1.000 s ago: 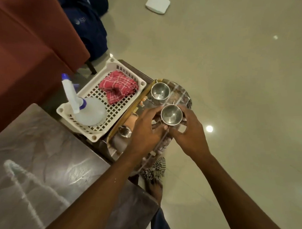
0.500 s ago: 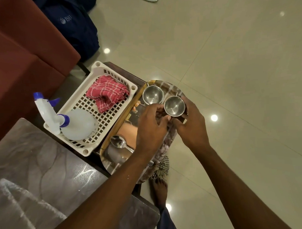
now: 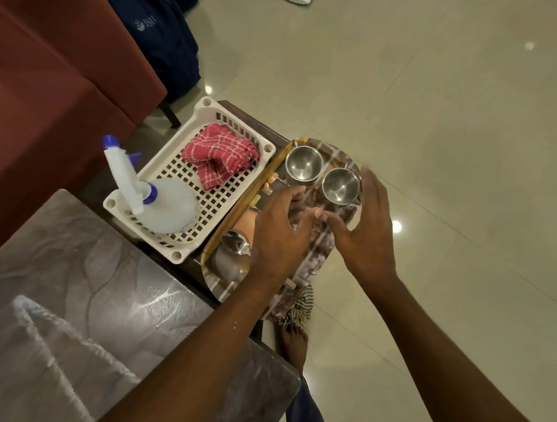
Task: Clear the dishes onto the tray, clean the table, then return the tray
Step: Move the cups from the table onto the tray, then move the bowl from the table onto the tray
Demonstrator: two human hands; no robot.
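Seemingly clearing is done: far steel cup (image 3: 302, 165), near steel cup (image 3: 341, 186) and spoon (image 3: 235, 242) sit on the tray (image 3: 317, 260). The left hand (image 3: 278, 229) and right hand (image 3: 366, 226) hover spread and empty. Wiping the table (image 3: 84, 280) probably remains.

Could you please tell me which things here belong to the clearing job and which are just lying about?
Job: tray, steel cups, spoon, spray bottle, red checked cloth, table.
Lying about: blue bag, red sofa.

One wide-angle view from the person's head looks steeply down, close above the tray (image 3: 317, 263), taking in the tabletop (image 3: 84, 280) corner and the floor (image 3: 425, 111) beyond
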